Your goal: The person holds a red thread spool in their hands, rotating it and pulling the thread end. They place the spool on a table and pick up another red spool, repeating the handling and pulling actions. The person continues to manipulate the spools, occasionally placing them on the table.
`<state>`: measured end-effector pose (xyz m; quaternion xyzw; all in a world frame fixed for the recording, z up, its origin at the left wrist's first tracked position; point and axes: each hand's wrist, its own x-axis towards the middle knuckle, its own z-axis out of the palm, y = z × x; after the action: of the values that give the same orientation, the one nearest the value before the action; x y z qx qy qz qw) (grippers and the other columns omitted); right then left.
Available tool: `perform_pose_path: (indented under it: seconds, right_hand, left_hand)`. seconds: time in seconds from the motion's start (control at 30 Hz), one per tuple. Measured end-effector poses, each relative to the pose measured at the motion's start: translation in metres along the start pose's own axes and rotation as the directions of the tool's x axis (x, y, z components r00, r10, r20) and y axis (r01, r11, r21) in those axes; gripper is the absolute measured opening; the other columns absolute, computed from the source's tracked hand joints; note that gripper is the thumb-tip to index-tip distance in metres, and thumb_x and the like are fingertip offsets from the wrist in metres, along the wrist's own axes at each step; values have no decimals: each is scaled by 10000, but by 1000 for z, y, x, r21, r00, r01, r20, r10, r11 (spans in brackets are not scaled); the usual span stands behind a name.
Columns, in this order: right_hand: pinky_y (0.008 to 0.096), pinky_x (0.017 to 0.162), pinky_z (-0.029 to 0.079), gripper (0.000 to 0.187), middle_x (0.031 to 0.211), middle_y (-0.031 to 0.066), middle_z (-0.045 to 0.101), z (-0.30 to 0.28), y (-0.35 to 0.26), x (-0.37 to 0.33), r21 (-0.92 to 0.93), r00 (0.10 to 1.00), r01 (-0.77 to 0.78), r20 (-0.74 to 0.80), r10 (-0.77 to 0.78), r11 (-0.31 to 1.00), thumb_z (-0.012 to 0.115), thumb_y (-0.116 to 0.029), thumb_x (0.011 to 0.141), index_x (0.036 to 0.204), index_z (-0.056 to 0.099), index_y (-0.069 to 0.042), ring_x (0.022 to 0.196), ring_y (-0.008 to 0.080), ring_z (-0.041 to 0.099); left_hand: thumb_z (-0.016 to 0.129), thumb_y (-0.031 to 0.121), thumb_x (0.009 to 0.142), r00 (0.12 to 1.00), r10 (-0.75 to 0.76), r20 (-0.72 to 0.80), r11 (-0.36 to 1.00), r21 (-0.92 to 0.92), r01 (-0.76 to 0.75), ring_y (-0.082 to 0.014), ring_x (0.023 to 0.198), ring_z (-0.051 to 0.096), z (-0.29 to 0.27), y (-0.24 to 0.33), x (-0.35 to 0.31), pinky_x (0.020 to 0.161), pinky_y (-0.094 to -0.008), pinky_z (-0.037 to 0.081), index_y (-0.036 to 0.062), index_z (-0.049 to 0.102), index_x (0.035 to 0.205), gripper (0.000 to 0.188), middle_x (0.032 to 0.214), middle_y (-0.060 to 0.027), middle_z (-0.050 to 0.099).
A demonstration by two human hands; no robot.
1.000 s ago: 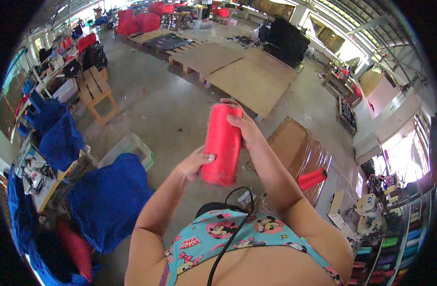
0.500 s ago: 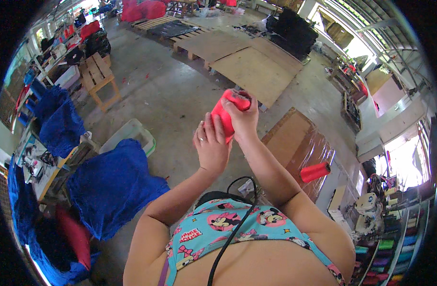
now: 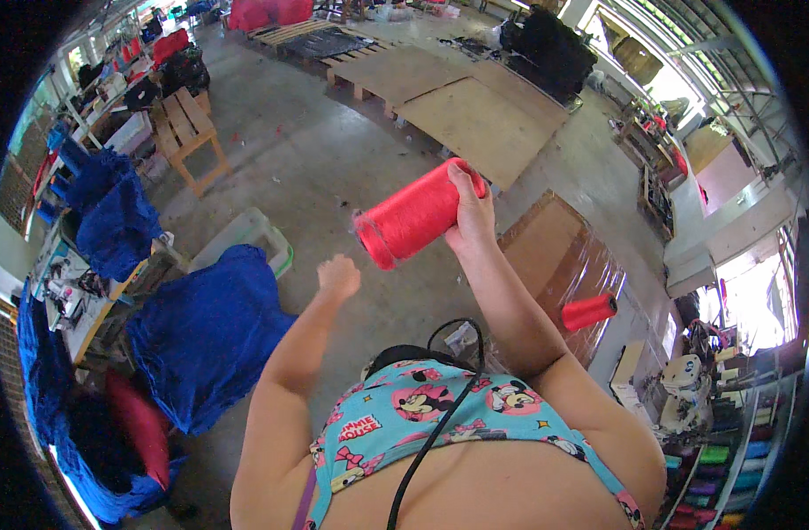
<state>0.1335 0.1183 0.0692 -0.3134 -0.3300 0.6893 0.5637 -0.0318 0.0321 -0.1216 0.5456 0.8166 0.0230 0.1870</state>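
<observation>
Here we see a large red cylindrical spool of thread (image 3: 419,214) held in the air in front of the person, above the grey concrete floor (image 3: 290,177). The right hand (image 3: 475,199) is closed round the spool's upper right end, thumb lying over the near side; the fingers behind are largely hidden from us. We judge that this grip at one end leaves most of the wound surface uncovered. The spool slants, its lower left end pointing towards the left hand (image 3: 339,277), where loose strands show at the rim. That hand is apart from the spool, and its fingers look bunched; because of blur, we cannot tell whether it pinches a strand. To the right, we note a smaller red spool with a dark core (image 3: 589,312) lying on its side on a brown cardboard sheet under clear plastic film (image 3: 555,238); on its side, we suppose, it could roll. At left, we find a heaped deep-blue cloth (image 3: 215,336) just beside a translucent plastic bin with a green rim (image 3: 276,237).
</observation>
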Motion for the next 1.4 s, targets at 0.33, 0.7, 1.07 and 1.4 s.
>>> perform_pose_path:
  seconds: [0.33, 0.7, 1.07, 1.4]
  right_hand:
    - [346, 747, 473, 404, 949, 55, 546, -6, 3, 0, -7, 991, -56, 118, 57, 998, 720, -146, 713, 1010, 458, -68, 848, 165, 553]
    - [358, 750, 488, 325, 957, 52, 564, 5, -5, 0, 136, 993, -104, 73, 95, 985, 648, -244, 777, 1015, 488, -92, 877, 176, 565]
    - [346, 736, 484, 438, 968, 51, 528, 9, -25, -6, 57, 980, 199, 19, -200, 978, 699, -152, 739, 1064, 411, -100, 846, 172, 553]
    - [310, 721, 473, 390, 949, 42, 522, 11, -21, -13, 36, 958, 273, 76, -275, 961, 689, -63, 737, 1012, 414, -83, 813, 134, 542]
  left_hand:
    - [353, 422, 916, 913, 408, -28, -159, -986, 41, -206, 1062, 507, -112, 34, -53, 928, -316, 366, -51, 430, 1208, 561, 1161, -171, 533]
    - [469, 219, 828, 335, 578, -744, 814, 496, -303, -249, 1181, 406, -71, 77, -94, 1000, -477, 260, 51, 482, 1209, 417, 1309, -108, 404]
    - [573, 178, 822, 839, -91, -536, 685, -645, -338, -262, 767, 571, -83, 15, -56, 675, -330, 452, 63, 624, 944, 176, 850, -104, 606]
    - [693, 103, 718, 487, 158, -859, 477, -365, -799, -215, 711, 554, -147, 41, -80, 635, -324, 441, 41, 626, 862, 171, 783, -76, 589]
